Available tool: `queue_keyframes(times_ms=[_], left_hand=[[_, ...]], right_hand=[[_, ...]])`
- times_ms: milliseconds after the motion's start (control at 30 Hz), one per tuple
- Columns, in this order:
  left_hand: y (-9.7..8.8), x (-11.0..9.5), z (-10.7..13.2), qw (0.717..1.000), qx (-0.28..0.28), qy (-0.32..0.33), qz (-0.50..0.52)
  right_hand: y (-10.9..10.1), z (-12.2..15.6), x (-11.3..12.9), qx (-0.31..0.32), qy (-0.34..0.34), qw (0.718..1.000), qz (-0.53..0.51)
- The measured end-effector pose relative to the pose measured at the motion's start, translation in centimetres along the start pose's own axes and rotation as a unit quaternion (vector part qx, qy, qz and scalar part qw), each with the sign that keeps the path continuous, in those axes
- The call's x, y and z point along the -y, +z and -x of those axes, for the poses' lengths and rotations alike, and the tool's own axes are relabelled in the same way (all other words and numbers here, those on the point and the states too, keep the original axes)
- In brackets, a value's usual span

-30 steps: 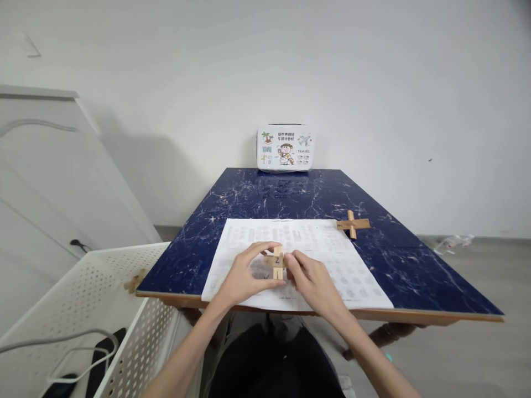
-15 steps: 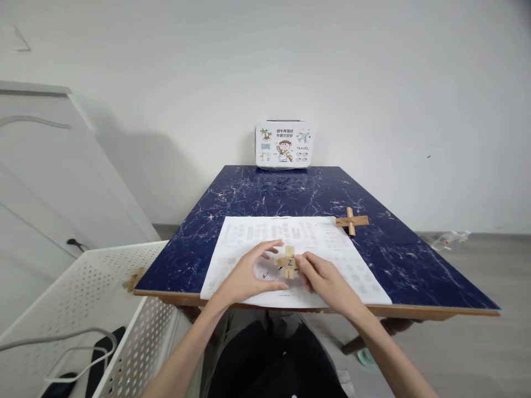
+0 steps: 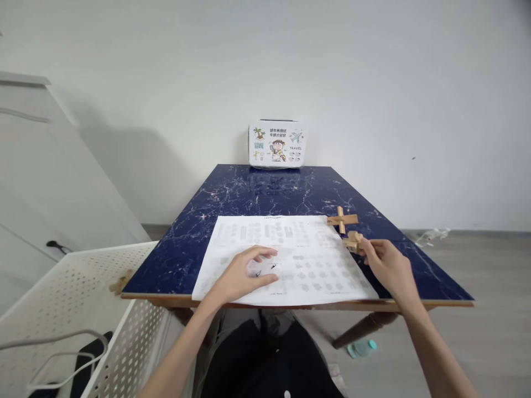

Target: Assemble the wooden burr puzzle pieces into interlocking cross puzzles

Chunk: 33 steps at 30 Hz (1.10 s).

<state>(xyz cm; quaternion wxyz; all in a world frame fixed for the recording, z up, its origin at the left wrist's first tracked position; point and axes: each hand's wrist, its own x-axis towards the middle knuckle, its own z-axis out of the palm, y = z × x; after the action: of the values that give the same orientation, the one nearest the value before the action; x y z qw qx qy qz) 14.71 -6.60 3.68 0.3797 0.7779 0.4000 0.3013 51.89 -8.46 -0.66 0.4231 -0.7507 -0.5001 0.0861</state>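
Note:
Pinched in the fingers of my right hand (image 3: 388,265) is a small wooden puzzle piece (image 3: 353,242), over the right edge of the printed sheet. Just beyond it a cross-shaped wooden piece (image 3: 342,219) lies partly on the sheet's corner. My left hand (image 3: 249,272) rests near the front of the white printed sheet (image 3: 286,243), thumb and fingers apart with nothing between them. Small dark marks show on the paper beside those fingers. The sheet carries rows of faint diagrams, too small to read.
A white cartoon-printed case (image 3: 277,143) stands at the back of the blue marbled table (image 3: 282,193), against the wall. Left of the table is a white perforated basket (image 3: 124,326) with cables. A wooden piece (image 3: 120,282) shows near the table's left corner. A bottle (image 3: 362,348) lies on the floor.
My right hand has carried the wooden puzzle piece away from my left hand, rightward to the sheet's edge near the cross-shaped piece. The left hand stays open over the sheet. The view has shifted slightly.

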Motion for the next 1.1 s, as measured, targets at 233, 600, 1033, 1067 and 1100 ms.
queue_keyframes(times_ms=[233, 600, 1033, 1067, 1100], left_hand=[[-2.9, 0.0, 0.7, 0.992, -0.088, -0.003, -0.092], [-9.1, 5.7, 4.4, 0.963, -0.211, -0.073, -0.153], [-8.4, 6.1, 4.5, 0.931, -0.301, -0.066, -0.198], [-8.4, 6.4, 4.4, 0.923, -0.315, -0.068, -0.209], [-8.5, 6.5, 4.4, 0.917, -0.324, -0.071, -0.220]], right_hand=[[0.7, 5.6, 2.4, -0.015, -0.038, 0.995, -0.088], [3.3, 4.6, 4.7, 0.209, -0.089, 0.956, -0.187], [3.3, 4.7, 4.1, 0.205, -0.067, 0.952, -0.218], [3.4, 4.7, 4.0, 0.205, -0.068, 0.951, -0.219], [3.3, 4.7, 4.0, 0.207, -0.070, 0.951, -0.220]])
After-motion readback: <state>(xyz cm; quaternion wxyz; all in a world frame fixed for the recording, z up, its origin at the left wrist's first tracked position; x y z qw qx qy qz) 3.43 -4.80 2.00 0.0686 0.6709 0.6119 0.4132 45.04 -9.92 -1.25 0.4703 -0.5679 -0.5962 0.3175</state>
